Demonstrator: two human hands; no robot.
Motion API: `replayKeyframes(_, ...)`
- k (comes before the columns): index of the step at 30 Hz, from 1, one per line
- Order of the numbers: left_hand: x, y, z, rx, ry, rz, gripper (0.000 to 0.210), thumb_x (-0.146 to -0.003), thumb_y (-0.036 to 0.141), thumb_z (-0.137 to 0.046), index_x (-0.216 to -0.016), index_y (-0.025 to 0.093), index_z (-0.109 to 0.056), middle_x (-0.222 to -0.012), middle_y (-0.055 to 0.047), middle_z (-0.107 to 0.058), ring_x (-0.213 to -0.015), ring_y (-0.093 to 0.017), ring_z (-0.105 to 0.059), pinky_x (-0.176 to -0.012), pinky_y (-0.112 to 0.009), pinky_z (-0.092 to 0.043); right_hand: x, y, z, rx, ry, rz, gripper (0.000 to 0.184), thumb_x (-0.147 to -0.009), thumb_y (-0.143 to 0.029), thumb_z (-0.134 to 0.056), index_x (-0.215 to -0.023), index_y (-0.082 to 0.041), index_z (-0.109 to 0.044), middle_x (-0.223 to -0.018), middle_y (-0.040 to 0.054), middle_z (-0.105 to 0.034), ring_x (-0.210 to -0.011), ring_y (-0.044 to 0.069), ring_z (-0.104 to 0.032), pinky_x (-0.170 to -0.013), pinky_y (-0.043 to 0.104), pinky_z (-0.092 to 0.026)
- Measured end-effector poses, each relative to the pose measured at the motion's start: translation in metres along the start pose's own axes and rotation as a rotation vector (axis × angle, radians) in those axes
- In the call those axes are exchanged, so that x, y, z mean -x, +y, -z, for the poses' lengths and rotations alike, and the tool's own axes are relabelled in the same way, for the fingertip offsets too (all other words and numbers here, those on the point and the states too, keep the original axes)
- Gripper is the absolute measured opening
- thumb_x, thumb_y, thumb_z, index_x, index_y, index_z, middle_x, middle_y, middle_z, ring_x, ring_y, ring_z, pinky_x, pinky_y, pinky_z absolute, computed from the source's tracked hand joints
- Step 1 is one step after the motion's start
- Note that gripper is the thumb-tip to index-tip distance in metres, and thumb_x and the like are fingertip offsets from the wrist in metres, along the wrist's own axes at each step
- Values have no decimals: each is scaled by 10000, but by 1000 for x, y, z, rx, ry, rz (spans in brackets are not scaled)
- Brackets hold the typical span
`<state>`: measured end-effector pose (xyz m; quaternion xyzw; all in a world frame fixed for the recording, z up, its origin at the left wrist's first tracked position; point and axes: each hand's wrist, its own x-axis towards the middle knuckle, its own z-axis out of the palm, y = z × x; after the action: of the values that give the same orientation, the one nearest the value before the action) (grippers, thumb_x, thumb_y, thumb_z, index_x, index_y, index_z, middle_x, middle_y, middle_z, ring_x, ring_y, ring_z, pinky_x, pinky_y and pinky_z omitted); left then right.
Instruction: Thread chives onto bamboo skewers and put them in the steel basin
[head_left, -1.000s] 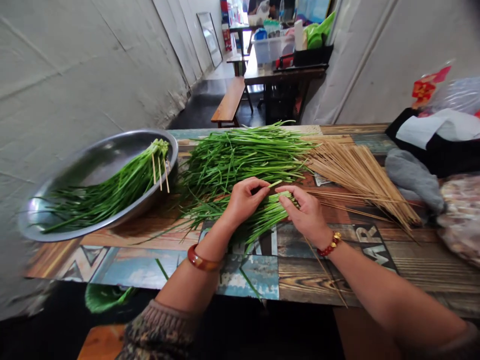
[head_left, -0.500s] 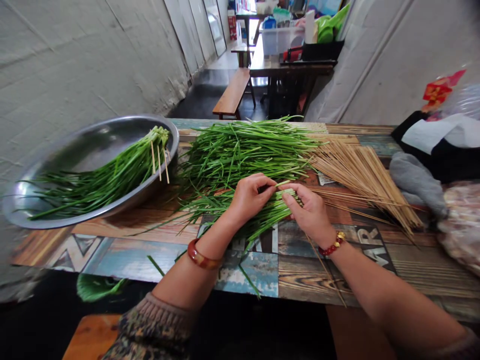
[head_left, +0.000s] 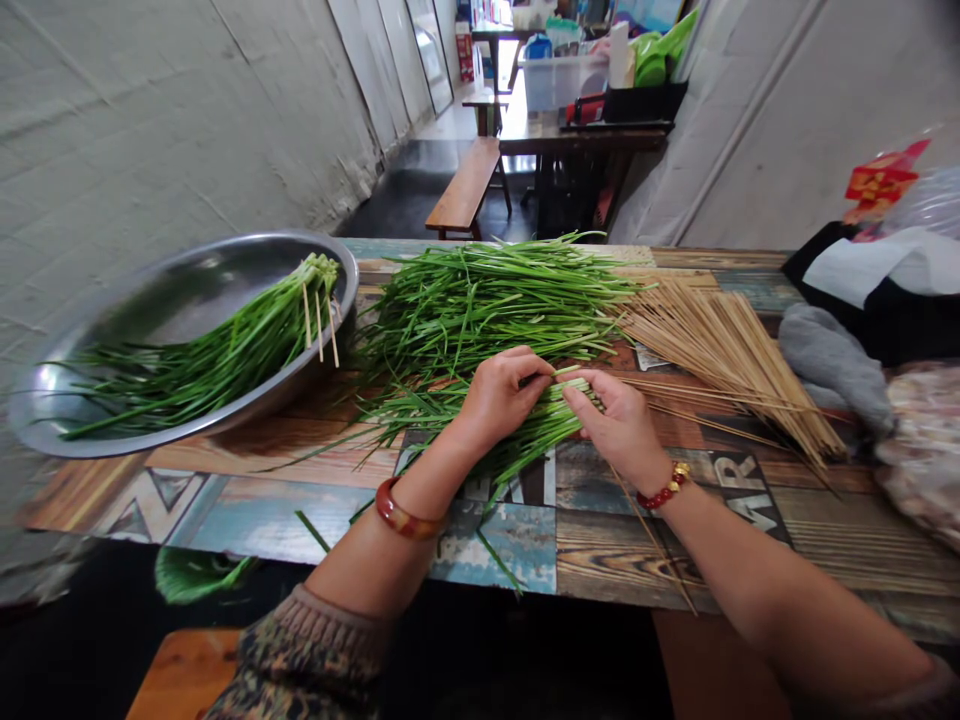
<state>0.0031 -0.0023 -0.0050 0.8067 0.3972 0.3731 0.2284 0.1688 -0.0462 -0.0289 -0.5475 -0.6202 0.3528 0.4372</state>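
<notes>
My left hand (head_left: 499, 400) is closed, thumb and fingertips pinched on a garlic chive stalk. My right hand (head_left: 622, 425) meets it at the fingertips, fingers curled over the cut ends of a small bunch of garlic chives (head_left: 536, 430). The bunch lies on the table with its leaves spread to the left. Thin wooden skewers stick out from beneath my right hand, one slanting toward the front edge. A larger pile of loose garlic chives (head_left: 487, 300) lies just behind both hands. To its right spreads a heap of bamboo skewers (head_left: 739, 365).
At left, a steel basin (head_left: 187, 440) holds skewered chives (head_left: 247, 330), three skewer ends hanging over its rim. A grey cloth (head_left: 817, 350) and a filled plastic bag (head_left: 926, 450) sit at right. Beyond are a bench (head_left: 465, 185) and another table.
Almost nothing differs. My fingertips shift very slightly on the chive stalk, while the piles, basin and skewers stay put.
</notes>
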Motion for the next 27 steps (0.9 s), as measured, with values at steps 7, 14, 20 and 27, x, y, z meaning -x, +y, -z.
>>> replayKeyframes(7, 2, 0, -2, -78, 49, 25, 103, -810, 141, -603, -791, 160, -703, -739, -30, -648, -686, -128, -590, -641, -237, -423, -1, -1, -1, -108, 22, 19, 407, -849, -328, -565, -1233, -193, -545, -1102, 95, -662, -811, 181, -633, -646, 300, -540)
replayKeyframes(14, 0, 2, -1, -127, 33, -8, 112, -819, 177, -589, -767, 164, -687, -729, -26, -637, -678, -130, -583, -617, -234, -410, -4, -1, -2, -63, 52, 77, 352, -837, -260, -548, -1183, -201, -562, -998, 50, -663, -803, 161, -609, -714, 290, -508)
replayKeyframes(20, -5, -4, -1, -223, -6, -98, 137, -835, 184, -555, -772, 178, -677, -752, -31, -652, -704, -150, -595, -660, -262, -427, -10, -1, -4, -39, 78, 136, 228, -838, -236, -521, -1060, -197, -555, -939, 28, -660, -791, 140, -612, -767, 269, -489)
replayKeyframes(27, -2, -1, -1, -217, -45, -104, 151, -855, 160, -531, -826, 177, -678, -793, -45, -647, -749, -152, -596, -688, -260, -441, -8, 3, -6, -70, 99, 131, 179, -843, -272, -523, -1009, -206, -545, -981, 56, -662, -918, 173, -629, -847, 318, -489)
